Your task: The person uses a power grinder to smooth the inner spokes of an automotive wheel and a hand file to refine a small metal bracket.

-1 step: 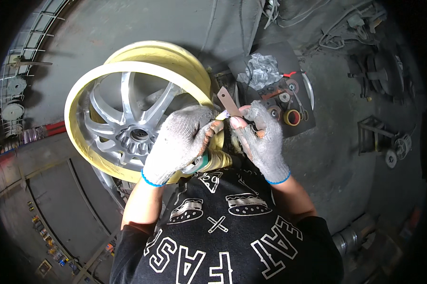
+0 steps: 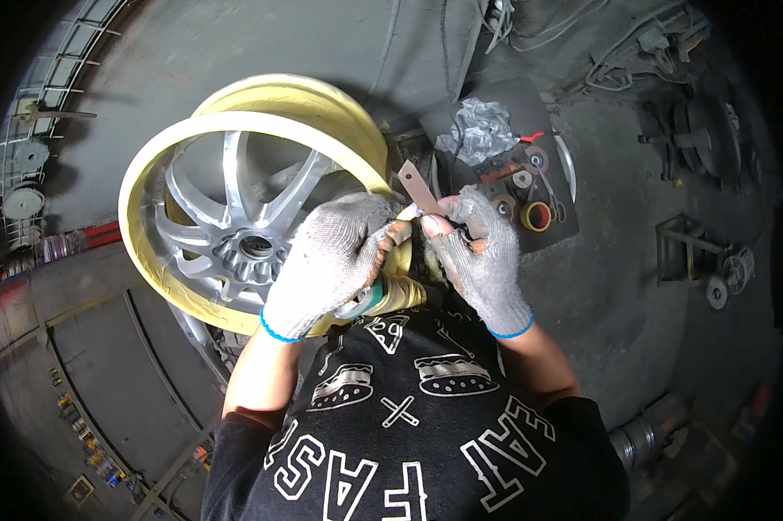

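My left hand (image 2: pixel 326 260), in a worn grey knit glove with blue cuff, is closed, thumb and forefinger pinched on a small pale yellow piece (image 2: pixel 406 214), partly hidden. My right hand (image 2: pixel 478 256), gloved alike with bare fingertips, pinches a flat, pinkish-brown strip with a hole (image 2: pixel 418 184), angled up-left beside the left fingers. Behind my left hand stands a cast alloy wheel (image 2: pixel 187 226) with polished spokes and pale yellow covering on its rim. Below both hands lies a green-and-silver tool (image 2: pixel 365 298) with yellow wrapping, partly hidden.
A dark board (image 2: pixel 543 239) at right carries crumpled grey material (image 2: pixel 482 130), a red-handled tool (image 2: pixel 532 136), a tape roll (image 2: pixel 535 217), discs and scissors (image 2: pixel 555 206). A metal frame with wheels (image 2: pixel 682 252) stands far right; cables (image 2: pixel 600 74) run behind; a wire rack (image 2: pixel 48 87) is far left.
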The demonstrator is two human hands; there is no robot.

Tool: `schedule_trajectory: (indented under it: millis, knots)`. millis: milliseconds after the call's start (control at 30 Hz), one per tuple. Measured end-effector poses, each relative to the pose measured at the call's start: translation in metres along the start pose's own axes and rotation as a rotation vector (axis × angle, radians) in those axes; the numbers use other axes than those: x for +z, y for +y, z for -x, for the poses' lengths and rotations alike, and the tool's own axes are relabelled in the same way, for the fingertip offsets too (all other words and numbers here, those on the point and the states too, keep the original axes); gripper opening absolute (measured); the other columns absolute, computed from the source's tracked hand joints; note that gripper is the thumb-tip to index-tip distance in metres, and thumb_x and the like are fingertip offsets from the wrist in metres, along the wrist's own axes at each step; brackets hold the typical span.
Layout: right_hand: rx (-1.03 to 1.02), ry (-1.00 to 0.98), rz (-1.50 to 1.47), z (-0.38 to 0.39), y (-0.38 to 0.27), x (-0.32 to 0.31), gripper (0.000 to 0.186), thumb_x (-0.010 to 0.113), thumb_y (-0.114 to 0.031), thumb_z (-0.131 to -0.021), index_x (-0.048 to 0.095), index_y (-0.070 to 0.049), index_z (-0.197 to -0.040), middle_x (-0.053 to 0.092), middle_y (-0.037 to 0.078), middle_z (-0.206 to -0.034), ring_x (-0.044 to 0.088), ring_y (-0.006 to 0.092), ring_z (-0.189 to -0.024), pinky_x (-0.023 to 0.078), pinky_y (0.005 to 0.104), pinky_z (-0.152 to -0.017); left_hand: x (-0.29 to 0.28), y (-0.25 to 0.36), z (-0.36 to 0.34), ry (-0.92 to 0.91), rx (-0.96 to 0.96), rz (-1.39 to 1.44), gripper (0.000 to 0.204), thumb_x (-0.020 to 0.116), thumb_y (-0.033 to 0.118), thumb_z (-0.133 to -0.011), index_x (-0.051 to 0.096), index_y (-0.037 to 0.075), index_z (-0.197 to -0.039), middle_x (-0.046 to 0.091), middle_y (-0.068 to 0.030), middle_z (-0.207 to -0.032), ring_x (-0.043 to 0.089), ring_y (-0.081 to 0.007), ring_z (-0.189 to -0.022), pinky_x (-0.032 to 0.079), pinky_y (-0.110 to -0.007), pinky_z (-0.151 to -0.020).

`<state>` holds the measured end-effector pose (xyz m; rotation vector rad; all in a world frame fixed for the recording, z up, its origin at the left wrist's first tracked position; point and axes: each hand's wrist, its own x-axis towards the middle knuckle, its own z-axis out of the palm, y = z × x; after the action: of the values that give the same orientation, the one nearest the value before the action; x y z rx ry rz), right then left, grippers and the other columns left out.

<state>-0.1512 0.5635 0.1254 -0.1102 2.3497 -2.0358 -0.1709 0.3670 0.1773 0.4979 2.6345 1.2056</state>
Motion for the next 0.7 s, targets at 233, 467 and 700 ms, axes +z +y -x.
schedule_trajectory:
  millis: [233,467,700]
  knots:
    - [-0.132,-0.034,0.136,-0.004,-0.006,-0.006,0.018,0.073,-0.016,-0.095,0.068,0.0,-0.099,0.061,0.013,-0.081,0.062,0.0253,-0.072,0.049,0.0352,-0.067,0.001,-0.006,0.002,0.012,0.014,-0.025,0.023,0.067,0.019,-0.093,0.063,-0.002,-0.087,0.059,-0.0203,-0.079,0.058,-0.0419,-0.075,0.047,-0.048,-0.069]
    - [-0.059,-0.072,0.084,-0.009,-0.004,-0.009,0.015,0.077,-0.012,-0.092,0.07,0.0,-0.096,0.06,0.002,-0.081,0.055,0.0109,-0.077,0.046,0.0278,-0.071,0.002,-0.005,0.002,0.028,0.012,-0.012,0.023,0.07,0.021,-0.093,0.064,-0.001,-0.088,0.06,-0.0203,-0.08,0.06,-0.0416,-0.077,0.048,-0.048,-0.069]
    - [-0.132,-0.074,0.183,-0.004,-0.007,-0.008,0.017,0.071,-0.016,-0.096,0.068,0.0,-0.099,0.062,0.014,-0.084,0.062,0.027,-0.072,0.049,0.0359,-0.066,0.0,-0.002,0.002,0.012,-0.002,-0.007,0.02,0.067,0.018,-0.093,0.066,-0.002,-0.092,0.061,-0.0213,-0.083,0.061,-0.0426,-0.08,0.05,-0.048,-0.072]
